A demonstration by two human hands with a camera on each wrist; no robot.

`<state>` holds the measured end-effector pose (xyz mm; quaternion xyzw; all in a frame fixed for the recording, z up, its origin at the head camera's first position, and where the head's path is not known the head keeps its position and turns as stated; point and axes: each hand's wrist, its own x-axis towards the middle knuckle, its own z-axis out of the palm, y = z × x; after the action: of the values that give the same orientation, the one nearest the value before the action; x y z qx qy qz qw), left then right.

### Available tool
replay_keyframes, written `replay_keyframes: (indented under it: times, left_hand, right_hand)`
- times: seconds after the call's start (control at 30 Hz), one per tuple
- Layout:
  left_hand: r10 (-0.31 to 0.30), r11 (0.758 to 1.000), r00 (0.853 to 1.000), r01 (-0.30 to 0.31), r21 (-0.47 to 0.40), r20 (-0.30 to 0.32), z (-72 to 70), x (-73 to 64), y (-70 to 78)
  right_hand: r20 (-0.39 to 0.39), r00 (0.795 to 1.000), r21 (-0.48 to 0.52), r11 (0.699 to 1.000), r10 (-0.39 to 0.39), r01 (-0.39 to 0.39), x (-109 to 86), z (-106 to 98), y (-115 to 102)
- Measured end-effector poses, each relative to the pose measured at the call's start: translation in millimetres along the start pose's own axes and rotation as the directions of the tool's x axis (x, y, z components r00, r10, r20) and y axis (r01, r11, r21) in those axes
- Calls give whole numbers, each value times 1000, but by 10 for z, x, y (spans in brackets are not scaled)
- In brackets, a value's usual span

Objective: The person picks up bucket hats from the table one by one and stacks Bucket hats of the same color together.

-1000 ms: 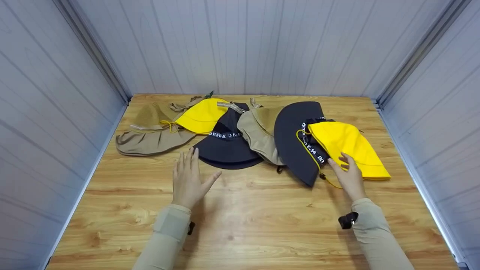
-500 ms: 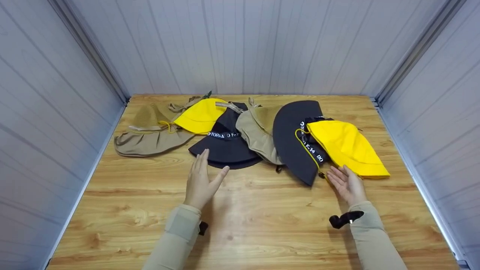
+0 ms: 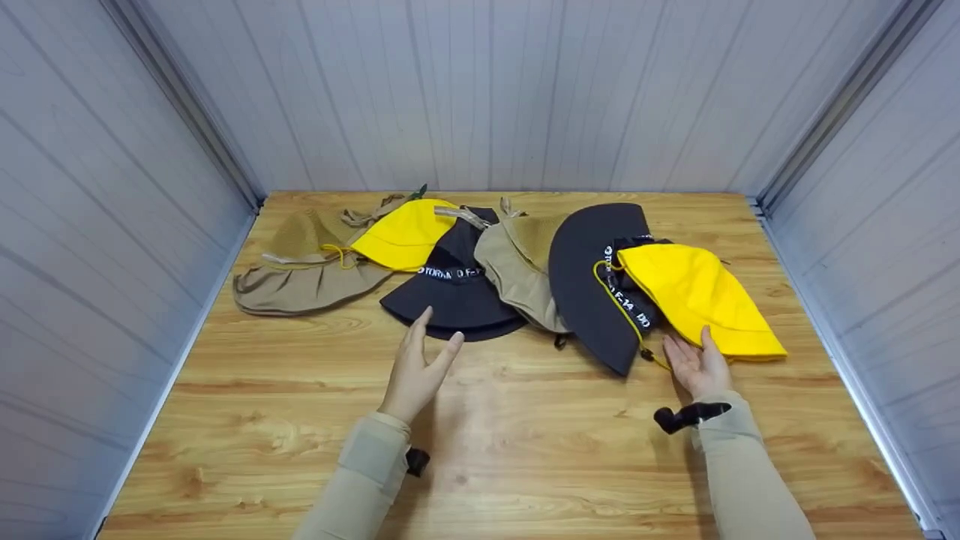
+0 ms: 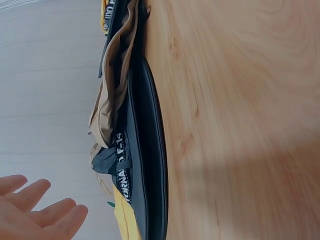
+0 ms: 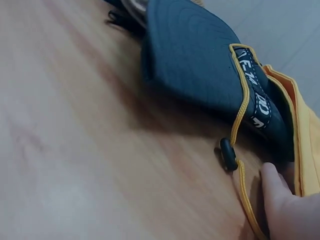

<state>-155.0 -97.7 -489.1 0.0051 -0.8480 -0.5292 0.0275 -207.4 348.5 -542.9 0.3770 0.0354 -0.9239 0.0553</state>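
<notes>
My right hand [image 3: 697, 369] is turned palm up at the near brim of a yellow bucket hat [image 3: 697, 296], thumb overlapping the brim and fingers extended. In the right wrist view, a fingertip [image 5: 271, 175] shows beside the yellow brim [image 5: 307, 145]; the other fingers are largely hidden. The hat's yellow cord [image 3: 622, 305] with a black toggle [image 5: 228, 154] hangs across a black wide-brimmed hat [image 3: 589, 285] that bears white lettering. My left hand [image 3: 416, 371] hovers empty, thumb spread, just in front of another black lettered hat [image 3: 457, 304].
A beige hat [image 3: 517, 281] lies between the two black ones. Farther left are a second yellow hat [image 3: 405, 232] and another beige hat [image 3: 311, 285], all overlapping in a row. They lie on a wooden table [image 3: 510, 450] enclosed by pale panel walls [image 3: 450, 90].
My right hand has turned from palm down over the yellow hat to palm up at its near brim. My left hand has shifted right and slightly nearer. The hats stay in place.
</notes>
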Motion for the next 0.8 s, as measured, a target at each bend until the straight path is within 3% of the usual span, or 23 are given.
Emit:
replay_keyframes:
  times: [0.17, 0.23, 0.33, 0.47, 0.57, 0.7, 0.8]
  left_hand:
    - [-3, 1000, 1000, 3, -19, 4, 15, -5, 10]
    - [-5, 1000, 1000, 5, -27, 5, 15, -10, 12]
    - [-7, 999, 1000, 8, -51, 12, 17, -20, 15]
    - [15, 995, 999, -11, -101, 38, 34, -30, 8]
    - [31, 989, 998, -23, -143, 51, 50, -45, 18]
    - [53, 988, 997, -46, -149, 47, 62, -79, 43]
    - [73, 989, 996, -66, -129, 50, 71, -101, 46]
  right_hand:
    - [-23, 998, 194, 979, -60, 64, 20, 123, -18]
    - [-8, 998, 279, 959, -57, 57, 13, 169, -11]
    - [18, 999, 320, 947, -38, 31, 4, 212, -4]
    - [46, 998, 270, 962, -50, 36, -27, 239, 16]
    - [84, 986, 190, 974, -145, 127, -59, 268, 61]
    - [158, 940, 98, 952, -301, 289, -125, 335, 163]
    - [209, 904, 68, 928, -373, 367, -208, 393, 256]
